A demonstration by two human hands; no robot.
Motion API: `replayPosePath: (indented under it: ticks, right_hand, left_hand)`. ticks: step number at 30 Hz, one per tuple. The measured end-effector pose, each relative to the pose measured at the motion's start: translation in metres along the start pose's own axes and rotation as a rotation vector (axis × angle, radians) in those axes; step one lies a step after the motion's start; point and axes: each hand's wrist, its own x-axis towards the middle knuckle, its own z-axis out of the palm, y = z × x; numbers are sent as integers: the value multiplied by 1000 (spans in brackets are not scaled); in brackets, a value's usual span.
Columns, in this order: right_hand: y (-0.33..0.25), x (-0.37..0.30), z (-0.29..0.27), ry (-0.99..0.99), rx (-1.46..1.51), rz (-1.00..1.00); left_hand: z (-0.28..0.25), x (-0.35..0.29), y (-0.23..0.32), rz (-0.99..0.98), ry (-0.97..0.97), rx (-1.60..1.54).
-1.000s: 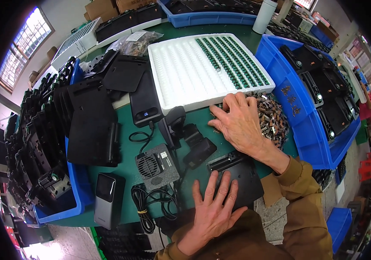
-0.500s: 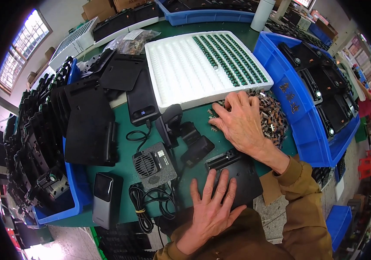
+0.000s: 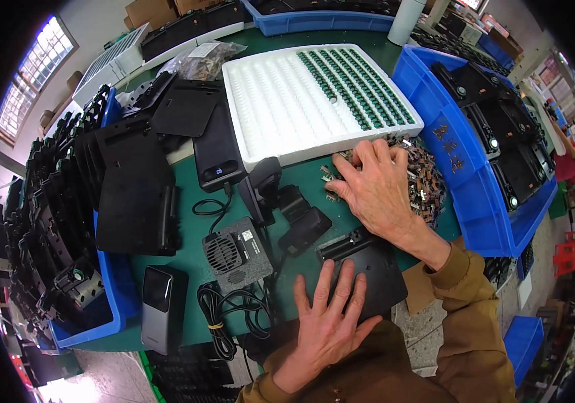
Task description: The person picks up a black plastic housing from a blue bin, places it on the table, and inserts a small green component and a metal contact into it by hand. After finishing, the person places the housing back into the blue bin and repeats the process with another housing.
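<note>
My left hand (image 3: pixel 331 316) lies flat, fingers spread, on a black plastic housing (image 3: pixel 382 282) near the table's front edge. The raised bar along the housing's far side shows above my fingertips. My right hand (image 3: pixel 378 195) is bent over a heap of small slide switches (image 3: pixel 427 181), brown and metallic. Its thumb and index finger are apart at the heap's left side, beside a few loose switches (image 3: pixel 331 178). The other fingertips are partly hidden, and no held piece can be made out. Just beyond stands a white foam tray (image 3: pixel 260 114) with rows of small green parts on its right half.
A blue bin (image 3: pixel 445 148) of black housings stands at right, another blue bin (image 3: pixel 123 295) of stacked housings at left. Between them are a black stand (image 3: pixel 301 221), a grey speaker-like box (image 3: pixel 233 255), coiled cable (image 3: pixel 227 322), a power bank (image 3: pixel 163 309) and a black device (image 3: pixel 217 158).
My right hand has shifted very slightly within the heap, its fingers a little differently bent. My left hand stays on the housing. The whole view has moved slightly.
</note>
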Motion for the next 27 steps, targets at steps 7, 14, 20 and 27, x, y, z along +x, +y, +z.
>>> replayPosePath:
  ticks: [7, 14, 20, 27]
  right_hand:
    - [3, 0, 14, -10, -29, 25]
    - [-5, -7, 2, -6, -70, 77]
    - [-1, -12, -5, 38, -24, 59]
    - [-4, -13, -5, -11, 13, 23]
  left_hand:
    - [1, 0, 2, -1, 1, 4]
    - [0, -1, -1, -6, 8, 1]
    - [1, 0, -1, 2, -2, 8]
    - [2, 0, 1, 17, 17, 26]
